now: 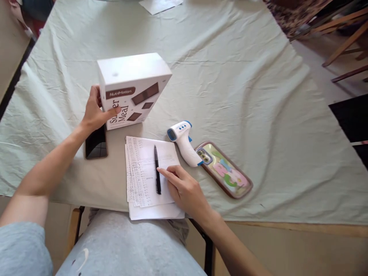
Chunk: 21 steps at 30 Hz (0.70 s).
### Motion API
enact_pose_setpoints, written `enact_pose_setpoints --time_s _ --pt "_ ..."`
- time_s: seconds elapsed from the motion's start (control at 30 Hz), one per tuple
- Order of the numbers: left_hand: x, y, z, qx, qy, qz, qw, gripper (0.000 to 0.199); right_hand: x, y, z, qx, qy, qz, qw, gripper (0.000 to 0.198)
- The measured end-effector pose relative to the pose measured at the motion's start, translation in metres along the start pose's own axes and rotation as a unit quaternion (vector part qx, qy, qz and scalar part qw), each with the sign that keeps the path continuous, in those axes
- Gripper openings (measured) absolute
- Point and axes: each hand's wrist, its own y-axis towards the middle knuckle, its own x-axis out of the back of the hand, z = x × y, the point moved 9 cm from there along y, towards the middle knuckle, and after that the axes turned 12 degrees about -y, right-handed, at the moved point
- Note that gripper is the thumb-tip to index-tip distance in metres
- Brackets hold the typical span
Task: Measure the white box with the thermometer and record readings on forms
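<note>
My left hand [96,109] grips a white NutriMotion box [136,69] at its left side, thumb across the printed front. The box stands tilted on the table. A dark-screened phone [96,143] lies just below that hand, partly covered by it. Over a stack of handwritten papers [143,211], my right hand [184,188] is open, its index fingertip at a black pen [156,165] that lies on the top sheet. Beside the papers is a white and blue infrared thermometer [185,143]. Its handle end touches a phone in a colourful case [227,170].
A pale, wrinkled cloth [258,115] covers the table. Another white sheet [159,4] lies at the far edge. Wooden chair legs [345,44] stand at the right beyond the table, and a dark object [350,122] is near its right edge.
</note>
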Motion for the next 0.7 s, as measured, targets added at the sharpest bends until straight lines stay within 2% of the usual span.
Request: enact_pose_setpoints --time_s 0.1,0.17,0.23,0.33,0.47,0.57,0.63,0.7 --pt "-0.007 -0.016 -0.014 0.011 -0.101 -0.057 0.993 0.061 -0.002 -0.003 -0.002 -0.008 -0.005 0.011 1.0 0.033" --pt "-0.016 -0.034 -0.017 0.053 -0.17 -0.067 0.982 0.047 -0.003 -0.003 -0.003 -0.013 -0.008 0.013 1.0 0.031" --pt "-0.025 -0.055 -0.014 0.108 -0.215 -0.072 0.968 0.043 -0.004 -0.003 -0.003 -0.018 -0.014 0.016 1.0 0.03" --pt "-0.033 -0.083 -0.004 0.161 -0.245 -0.086 0.952 0.06 -0.007 -0.003 -0.002 -0.028 -0.019 0.027 0.999 0.029" --pt "-0.035 -0.095 0.008 0.176 -0.271 -0.074 0.943 0.078 -0.004 0.001 -0.01 -0.041 -0.017 0.023 0.999 0.027" --pt "-0.033 -0.094 0.011 0.172 -0.266 -0.063 0.946 0.081 0.009 0.007 -0.041 -0.122 -0.099 -0.023 0.987 0.026" --pt "-0.029 -0.094 0.012 0.164 -0.244 -0.067 0.953 0.08 0.016 0.011 -0.067 -0.194 -0.175 -0.034 0.965 0.037" --pt "-0.026 -0.095 0.013 0.155 -0.22 -0.072 0.961 0.078 0.012 0.016 -0.088 -0.244 -0.215 -0.003 0.946 0.054"
